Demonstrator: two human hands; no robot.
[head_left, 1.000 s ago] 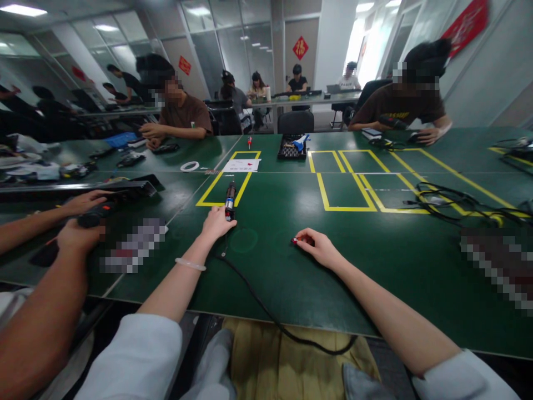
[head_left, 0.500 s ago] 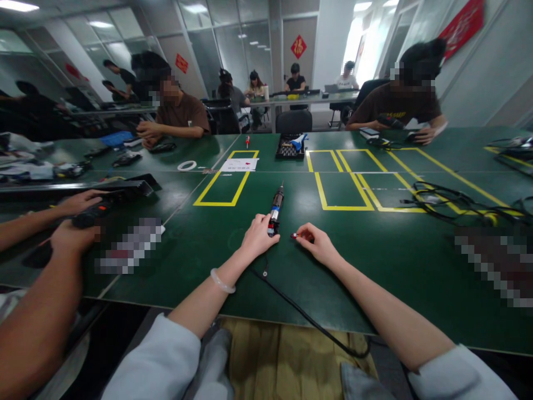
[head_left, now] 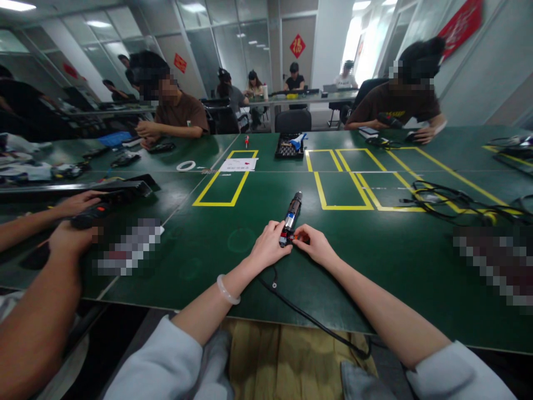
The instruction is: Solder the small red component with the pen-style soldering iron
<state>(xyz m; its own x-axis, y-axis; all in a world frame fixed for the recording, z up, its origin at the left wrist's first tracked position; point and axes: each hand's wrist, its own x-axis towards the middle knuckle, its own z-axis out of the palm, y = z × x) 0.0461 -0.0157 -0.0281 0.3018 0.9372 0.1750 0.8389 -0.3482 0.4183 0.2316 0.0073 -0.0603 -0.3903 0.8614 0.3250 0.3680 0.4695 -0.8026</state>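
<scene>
My left hand [head_left: 271, 244] is closed round the lower end of a dark cylindrical tool [head_left: 293, 211] with a silver and blue middle. The tool tilts up to the right over the green table [head_left: 233, 266], and a black cable [head_left: 308, 318] runs from its lower end towards the table's front edge. Against the tool's lower right side, my right hand [head_left: 317, 244] pinches a small red part [head_left: 295, 238], mostly hidden by the fingertips.
A black tray [head_left: 290, 145] with a blue-and-white item stands ahead, beside yellow tape outlines. White paper [head_left: 238, 165] and a tape roll [head_left: 185, 166] lie left of it. Coiled cables [head_left: 441, 197] are at right. Another person's hands [head_left: 70, 236] work at left.
The tool has moved right and tilted rightward in my left hand, and its thin tip no longer shows. The small red part in my right hand now meets the tool's lower end.
</scene>
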